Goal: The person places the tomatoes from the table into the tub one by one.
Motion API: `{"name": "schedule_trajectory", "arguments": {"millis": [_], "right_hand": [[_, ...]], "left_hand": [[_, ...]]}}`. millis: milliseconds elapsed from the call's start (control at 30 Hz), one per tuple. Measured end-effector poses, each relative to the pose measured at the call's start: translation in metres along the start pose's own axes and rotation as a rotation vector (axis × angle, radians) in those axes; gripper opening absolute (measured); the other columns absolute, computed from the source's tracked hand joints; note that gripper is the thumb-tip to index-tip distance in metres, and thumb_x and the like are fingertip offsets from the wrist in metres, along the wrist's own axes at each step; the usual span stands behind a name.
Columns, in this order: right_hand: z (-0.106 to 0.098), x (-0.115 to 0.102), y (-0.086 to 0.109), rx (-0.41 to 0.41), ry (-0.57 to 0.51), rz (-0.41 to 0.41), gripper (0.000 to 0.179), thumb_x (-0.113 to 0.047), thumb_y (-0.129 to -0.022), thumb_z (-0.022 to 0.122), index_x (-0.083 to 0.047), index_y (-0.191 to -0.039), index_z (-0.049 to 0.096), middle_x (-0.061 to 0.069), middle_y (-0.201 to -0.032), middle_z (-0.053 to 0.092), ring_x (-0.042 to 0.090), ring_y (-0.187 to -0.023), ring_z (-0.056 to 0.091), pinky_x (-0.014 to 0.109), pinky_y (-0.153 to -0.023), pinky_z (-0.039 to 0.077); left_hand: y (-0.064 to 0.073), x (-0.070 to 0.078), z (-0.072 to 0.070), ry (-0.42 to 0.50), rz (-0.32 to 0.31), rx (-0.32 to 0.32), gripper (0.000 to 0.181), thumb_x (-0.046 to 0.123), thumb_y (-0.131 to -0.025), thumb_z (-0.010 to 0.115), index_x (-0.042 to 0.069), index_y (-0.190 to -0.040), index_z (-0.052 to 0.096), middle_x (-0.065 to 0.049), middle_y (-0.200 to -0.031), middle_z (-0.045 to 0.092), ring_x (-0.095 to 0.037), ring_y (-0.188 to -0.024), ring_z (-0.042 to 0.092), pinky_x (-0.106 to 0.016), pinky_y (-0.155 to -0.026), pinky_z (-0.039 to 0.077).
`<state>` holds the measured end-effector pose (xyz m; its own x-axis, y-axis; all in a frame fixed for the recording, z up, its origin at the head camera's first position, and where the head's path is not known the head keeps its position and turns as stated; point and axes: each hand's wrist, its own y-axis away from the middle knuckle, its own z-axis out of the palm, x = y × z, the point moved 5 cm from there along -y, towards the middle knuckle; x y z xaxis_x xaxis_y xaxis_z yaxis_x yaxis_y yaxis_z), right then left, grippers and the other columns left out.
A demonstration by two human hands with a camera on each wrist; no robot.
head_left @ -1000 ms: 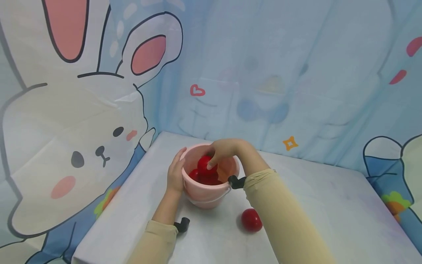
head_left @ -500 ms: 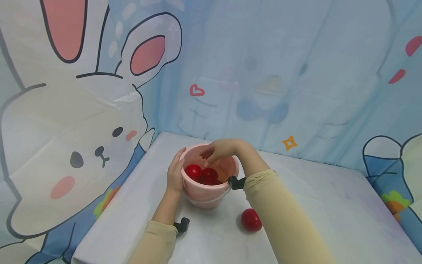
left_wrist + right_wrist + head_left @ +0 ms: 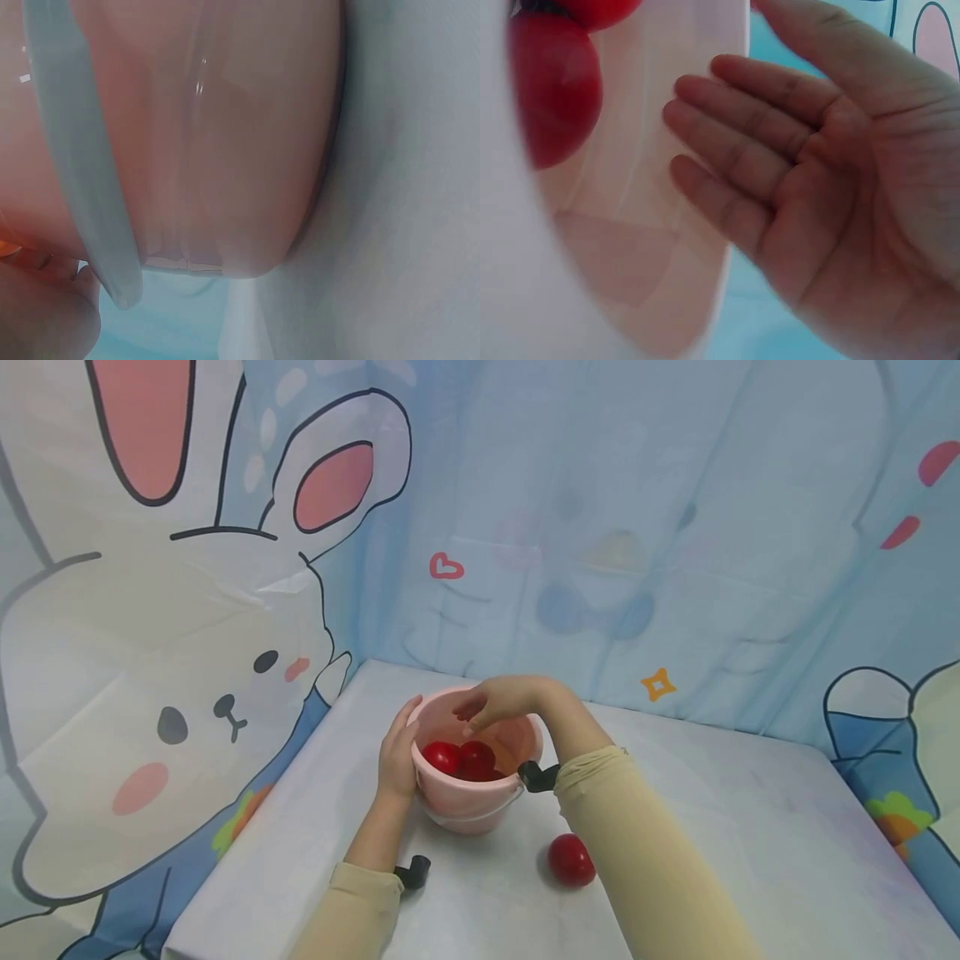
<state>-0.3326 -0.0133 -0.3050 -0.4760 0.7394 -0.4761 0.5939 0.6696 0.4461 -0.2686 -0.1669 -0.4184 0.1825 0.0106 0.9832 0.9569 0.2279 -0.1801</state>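
A pink bucket [image 3: 468, 797] with a thin handle stands upright on the table. My left hand [image 3: 397, 756] holds its left side near the rim; in the left wrist view part of the hand [image 3: 45, 307] lies against the bucket wall. My right hand [image 3: 506, 702] is over the bucket's mouth, holding nothing; the right wrist view shows its fingers spread loosely with the palm bare. Red tomatoes [image 3: 442, 758] lie inside, one with a dark stem top in the right wrist view [image 3: 555, 90]. Another tomato [image 3: 572, 860] lies on the table, partly behind the right sleeve.
The table [image 3: 712, 810] has a white cover. A blue curtain [image 3: 675, 568] with cartoon rabbits hangs behind and at the sides. Black wrist mounts [image 3: 414, 872] show at both cuffs.
One second ago the right hand gripped a tomato inside the bucket; it has let go, and the tomato now lies among the others. The left hand stays on the bucket.
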Motion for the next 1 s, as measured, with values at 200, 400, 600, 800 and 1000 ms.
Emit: {"name": "schedule_trajectory", "arguments": {"millis": [200, 400, 600, 800, 1000], "right_hand": [[-0.007, -0.001, 0.018, 0.066, 0.075, -0.087, 0.053, -0.032, -0.092, 0.066, -0.018, -0.142, 0.055, 0.004, -0.141, 0.059, 0.022, -0.132, 0.053, 0.045, -0.107, 0.047], [-0.012, 0.015, 0.046, 0.141, 0.077, -0.127, 0.054, -0.037, -0.092, 0.066, -0.018, -0.141, 0.055, 0.003, -0.142, 0.058, 0.019, -0.132, 0.055, 0.044, -0.109, 0.046], [-0.012, 0.041, 0.080, 0.228, 0.005, -0.092, 0.050, -0.041, -0.091, 0.068, -0.028, -0.138, 0.058, -0.001, -0.140, 0.059, 0.020, -0.132, 0.055, 0.047, -0.106, 0.048], [-0.005, 0.063, 0.113, 0.268, -0.040, -0.043, 0.057, -0.047, -0.088, 0.069, -0.030, -0.141, 0.054, -0.004, -0.142, 0.057, 0.022, -0.136, 0.052, 0.047, -0.107, 0.047], [0.003, 0.077, 0.129, 0.289, 0.001, -0.019, 0.059, -0.053, -0.087, 0.068, -0.033, -0.141, 0.053, -0.008, -0.140, 0.058, 0.020, -0.134, 0.053, 0.046, -0.106, 0.049]], "left_hand": [[0.000, -0.001, 0.001, 0.001, 0.026, -0.001, 0.044, 0.046, -0.098, 0.040, 0.047, -0.142, 0.044, 0.019, -0.149, 0.046, -0.013, -0.143, 0.038, -0.055, -0.115, 0.036], [0.001, 0.000, 0.000, -0.002, 0.040, 0.003, 0.044, 0.047, -0.098, 0.040, 0.046, -0.142, 0.044, 0.019, -0.149, 0.046, -0.013, -0.142, 0.039, -0.056, -0.114, 0.036], [0.001, 0.000, 0.001, -0.003, 0.022, 0.011, 0.044, 0.046, -0.098, 0.040, 0.047, -0.141, 0.044, 0.021, -0.148, 0.046, -0.011, -0.142, 0.039, -0.055, -0.115, 0.035], [0.002, 0.001, 0.001, -0.027, 0.042, 0.019, 0.045, 0.045, -0.097, 0.041, 0.046, -0.142, 0.044, 0.020, -0.149, 0.046, -0.013, -0.142, 0.039, -0.056, -0.114, 0.036], [0.002, 0.000, 0.001, -0.025, 0.051, 0.015, 0.046, 0.044, -0.097, 0.043, 0.045, -0.143, 0.043, 0.018, -0.150, 0.046, -0.014, -0.142, 0.040, -0.055, -0.114, 0.037]]}}
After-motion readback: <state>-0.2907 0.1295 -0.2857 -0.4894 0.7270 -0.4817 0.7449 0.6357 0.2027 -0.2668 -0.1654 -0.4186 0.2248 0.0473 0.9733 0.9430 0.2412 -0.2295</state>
